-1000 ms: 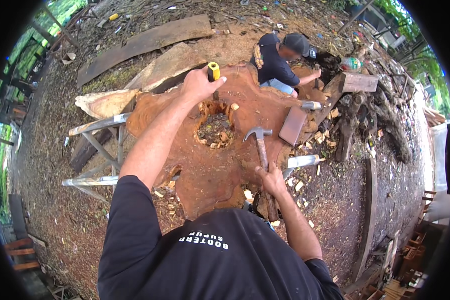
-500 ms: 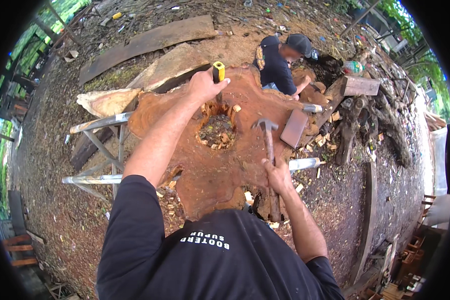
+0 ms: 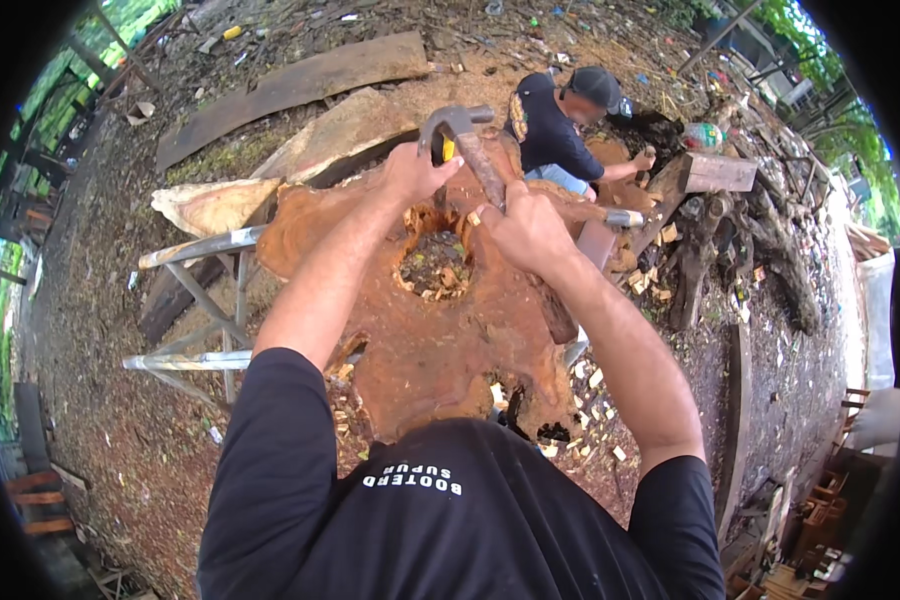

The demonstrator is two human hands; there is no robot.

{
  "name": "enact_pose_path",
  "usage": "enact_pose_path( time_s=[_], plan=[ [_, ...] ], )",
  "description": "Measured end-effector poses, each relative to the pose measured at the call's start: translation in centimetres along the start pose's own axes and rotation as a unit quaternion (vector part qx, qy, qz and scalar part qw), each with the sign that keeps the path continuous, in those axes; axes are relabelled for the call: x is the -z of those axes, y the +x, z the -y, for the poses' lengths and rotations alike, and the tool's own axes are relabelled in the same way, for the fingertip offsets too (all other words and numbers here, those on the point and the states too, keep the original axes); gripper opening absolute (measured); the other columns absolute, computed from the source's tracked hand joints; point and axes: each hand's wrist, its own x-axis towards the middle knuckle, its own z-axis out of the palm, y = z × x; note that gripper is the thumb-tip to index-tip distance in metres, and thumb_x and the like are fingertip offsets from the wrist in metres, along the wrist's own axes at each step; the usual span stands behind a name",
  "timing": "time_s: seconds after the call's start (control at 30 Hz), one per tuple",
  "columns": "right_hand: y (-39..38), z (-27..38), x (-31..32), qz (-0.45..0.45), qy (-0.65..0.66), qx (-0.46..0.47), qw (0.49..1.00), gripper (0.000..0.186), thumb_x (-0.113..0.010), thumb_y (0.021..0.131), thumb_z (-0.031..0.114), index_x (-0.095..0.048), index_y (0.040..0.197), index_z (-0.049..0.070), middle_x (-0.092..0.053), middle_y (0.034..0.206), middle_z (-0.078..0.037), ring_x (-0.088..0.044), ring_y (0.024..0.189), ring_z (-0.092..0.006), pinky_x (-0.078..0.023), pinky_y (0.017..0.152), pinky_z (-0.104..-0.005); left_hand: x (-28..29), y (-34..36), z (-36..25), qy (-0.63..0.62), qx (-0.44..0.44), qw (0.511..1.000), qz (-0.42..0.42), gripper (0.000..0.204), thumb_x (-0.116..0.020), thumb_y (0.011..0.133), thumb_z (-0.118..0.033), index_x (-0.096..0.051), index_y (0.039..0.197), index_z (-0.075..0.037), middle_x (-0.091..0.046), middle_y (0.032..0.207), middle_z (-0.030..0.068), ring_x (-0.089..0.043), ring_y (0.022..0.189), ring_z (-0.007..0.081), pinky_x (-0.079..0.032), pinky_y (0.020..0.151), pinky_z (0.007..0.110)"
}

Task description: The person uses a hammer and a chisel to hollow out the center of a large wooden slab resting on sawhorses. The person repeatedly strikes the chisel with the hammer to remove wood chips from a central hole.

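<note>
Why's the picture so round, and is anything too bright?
Head view: the wide lens makes a round picture with black corners; head view: the long plank at upper left looks bowed; head view: leaves at upper right look very bright, while the hammer shows plainly.

A metal stand (image 3: 196,361) bears a reddish wooden slab (image 3: 420,350) — and on that, right of its ragged hole (image 3: 436,264), lies a partly hidden brown block (image 3: 597,243).

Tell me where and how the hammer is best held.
Probably by its brown handle, from the person's lower right: it is long and slim and slants that way from the metal head, and the right hand grips it there, clear of the claw.
</note>
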Motion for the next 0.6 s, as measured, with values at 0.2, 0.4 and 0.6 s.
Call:
enact_pose_path(
  time_s=[0.2, 0.4, 0.6],
  plan=[
    [-0.6, 3.3, 5.6, -0.063, 0.053, 0.043, 0.996, 0.05, -0.064, 0.094, 0.041, -0.057, 0.103, -0.008, -0.068, 0.083, -0.031, -0.07, 0.082, -0.0458, -0.054, 0.075, -0.0509, 0.4, 1.0, -0.3, 0.0, 0.029, 1.0, 0.005, 0.051, -0.072, 0.081, -0.056, -0.073, 0.095, -0.008, -0.071, 0.083, 0.0229, -0.07, 0.082, 0.0403, -0.056, 0.076, 0.049],
    [0.0, 4.4, 4.5, -0.177, 0.109, 0.09, 0.974, 0.043, -0.064, 0.095, 0.036, -0.05, 0.095, -0.005, -0.066, 0.072, -0.029, -0.068, 0.066, -0.0473, -0.053, 0.06, -0.0558, 0.1, 1.5, 0.7, -0.003, 0.035, 0.999, 0.024, 0.054, -0.072, 0.082, -0.057, -0.072, 0.104, -0.008, -0.072, 0.09, 0.0234, -0.07, 0.088, 0.0401, -0.056, 0.081, 0.047],
    [2.0, -1.7, -0.9, 0.038, -0.029, 0.018, 0.999, 0.06, -0.062, 0.093, 0.048, -0.058, 0.111, -0.009, -0.067, 0.093, -0.036, -0.066, 0.095, -0.0516, -0.05, 0.088, -0.0546, -3.2, -2.7, 0.9, 0.024, 0.046, 0.996, 0.072, 0.054, -0.068, 0.086, -0.053, -0.067, 0.118, -0.01, -0.073, 0.101, 0.0215, -0.07, 0.097, 0.0417, -0.055, 0.088, 0.049]
  ],
)
